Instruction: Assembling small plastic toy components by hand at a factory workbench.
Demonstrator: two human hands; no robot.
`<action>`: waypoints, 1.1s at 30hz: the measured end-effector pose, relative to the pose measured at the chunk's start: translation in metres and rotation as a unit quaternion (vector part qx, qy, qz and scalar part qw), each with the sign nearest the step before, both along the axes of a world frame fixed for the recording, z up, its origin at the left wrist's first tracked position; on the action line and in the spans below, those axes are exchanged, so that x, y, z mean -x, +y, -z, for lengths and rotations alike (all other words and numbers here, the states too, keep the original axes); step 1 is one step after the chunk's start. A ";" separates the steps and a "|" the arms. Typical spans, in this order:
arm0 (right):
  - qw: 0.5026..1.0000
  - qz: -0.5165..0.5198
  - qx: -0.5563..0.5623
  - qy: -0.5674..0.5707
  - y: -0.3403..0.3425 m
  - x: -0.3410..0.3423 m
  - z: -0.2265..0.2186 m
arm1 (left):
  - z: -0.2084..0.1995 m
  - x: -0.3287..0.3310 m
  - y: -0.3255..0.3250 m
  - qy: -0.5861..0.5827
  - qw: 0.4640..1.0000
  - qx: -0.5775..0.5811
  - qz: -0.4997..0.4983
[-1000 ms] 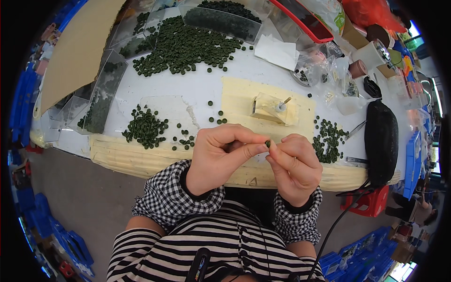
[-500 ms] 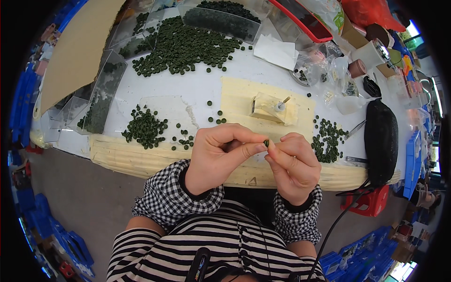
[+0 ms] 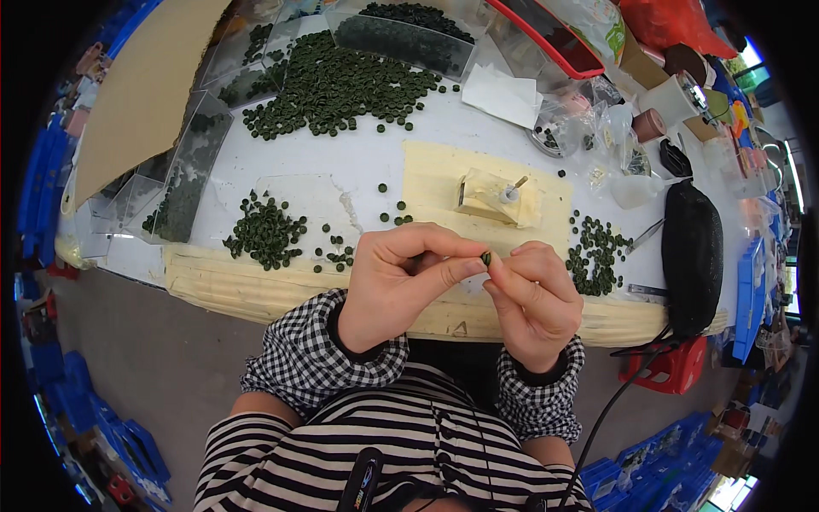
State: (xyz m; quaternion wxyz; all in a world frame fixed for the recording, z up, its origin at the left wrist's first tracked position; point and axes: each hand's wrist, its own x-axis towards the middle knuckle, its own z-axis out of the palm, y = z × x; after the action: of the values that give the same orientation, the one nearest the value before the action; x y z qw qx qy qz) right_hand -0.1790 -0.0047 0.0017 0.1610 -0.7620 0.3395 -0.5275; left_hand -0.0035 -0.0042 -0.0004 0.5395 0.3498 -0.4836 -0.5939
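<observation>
Dark-green disc [image 3: 486,258] pinched between both hands [image 3: 384,286] [image 3: 539,303], over yellowish table edge [image 3: 256,288], white tabletop [image 3: 324,155] stretching between green piles [image 3: 341,81] [image 3: 263,237]

A white-topped table [image 3: 281,160] is stretching across the view, layered pale-yellow tape [image 3: 230,286] covering its front edge. A broad heap of small dark green discs [image 3: 341,85] is lying toward the back left, with clear plastic trays [image 3: 401,44] standing behind and left of it. A smaller pile of green discs [image 3: 260,235] is resting near the front edge. A cluster of green discs [image 3: 595,256] is sitting at the right, beside a flat yellow sheet [image 3: 435,166]. A black pouch [image 3: 693,256] is lying farther right, and a folded white tissue [image 3: 502,94] is resting near the back.
</observation>
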 end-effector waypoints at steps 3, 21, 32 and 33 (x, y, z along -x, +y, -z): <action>1.000 -0.004 -0.003 0.001 0.000 0.001 0.000 | 0.000 0.000 0.000 0.003 1.000 -0.004 0.000; 1.000 0.015 0.010 0.005 0.001 0.000 0.000 | -0.002 -0.003 0.001 -0.021 1.000 0.004 0.005; 1.000 0.012 0.005 -0.001 0.001 0.000 0.000 | 0.000 0.000 0.000 -0.004 1.000 0.017 -0.006; 1.000 0.011 0.004 -0.001 0.001 0.000 0.000 | 0.000 0.000 0.000 -0.006 1.000 0.019 -0.006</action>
State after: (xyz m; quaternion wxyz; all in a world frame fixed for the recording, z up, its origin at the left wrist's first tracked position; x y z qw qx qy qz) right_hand -0.1791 -0.0034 0.0016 0.1519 -0.7584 0.3457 -0.5313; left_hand -0.0035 -0.0039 -0.0008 0.5465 0.3457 -0.4956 -0.5798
